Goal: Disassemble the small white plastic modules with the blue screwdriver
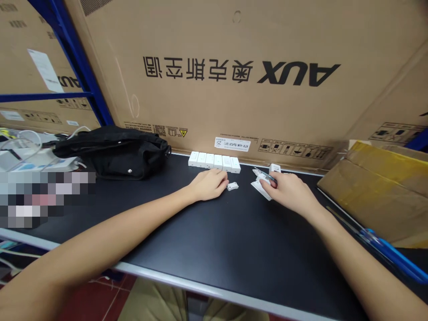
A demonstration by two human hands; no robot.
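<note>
My left hand (210, 184) rests on the black table with its fingers curled. Its thumb and fingertips meet the left end of a small white plastic piece (233, 186). Closed around a slim pointed metal tool (265, 173) is my right hand (290, 191); the tool's tip points up and left, and its exact kind is unclear. Beneath that hand lie a flat white piece (261, 189) and other small white bits, partly covered by the fingers. A white block (274, 168) stands just behind the right hand. Several white blocks (214, 161) form a row behind my left hand.
A large cardboard box (207, 102) walls off the back of the table (214, 249). To the left sits a black bag (123, 154) beside white cables and devices (33, 154). A taped carton (381, 191) and a blue-handled tool (397, 256) are at the right.
</note>
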